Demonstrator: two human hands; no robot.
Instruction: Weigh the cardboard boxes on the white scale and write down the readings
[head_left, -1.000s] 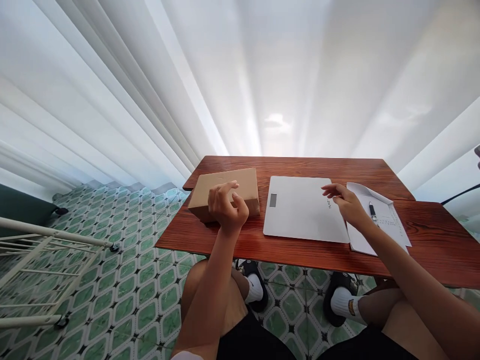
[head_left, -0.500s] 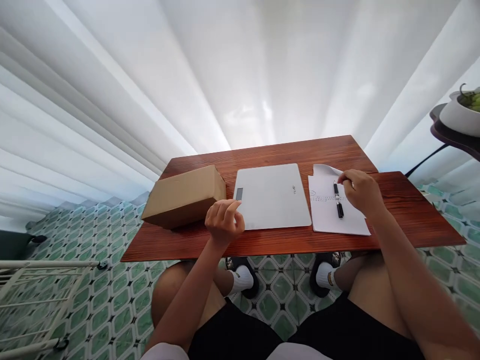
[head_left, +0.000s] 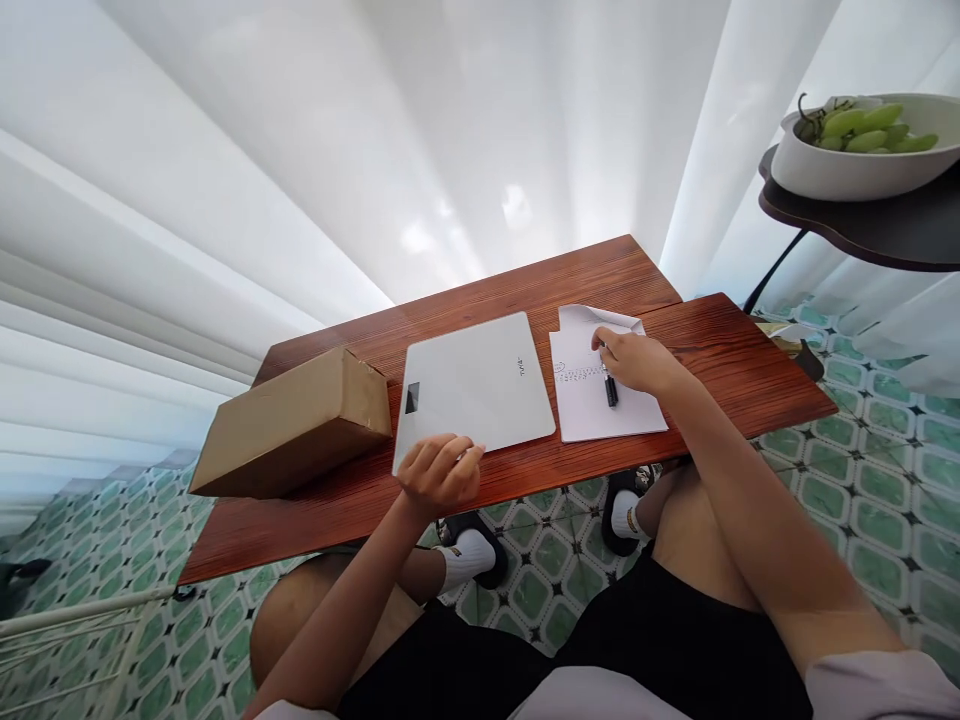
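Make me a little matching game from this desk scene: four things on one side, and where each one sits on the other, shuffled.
Things:
1. cardboard box
2. white scale
3. black pen
4. bowl of green grapes

Places:
A. on the dark shelf at the far right
B. on the sheet of paper, by the right hand
C. at the table's left end
D. in the middle of the table, near the left hand

Pairs: 1-C, 2-D, 3-B, 4-A

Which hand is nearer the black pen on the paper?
Right. The right hand rests on the paper, touching the pen; the left hand sits far off at the white scale's near edge.
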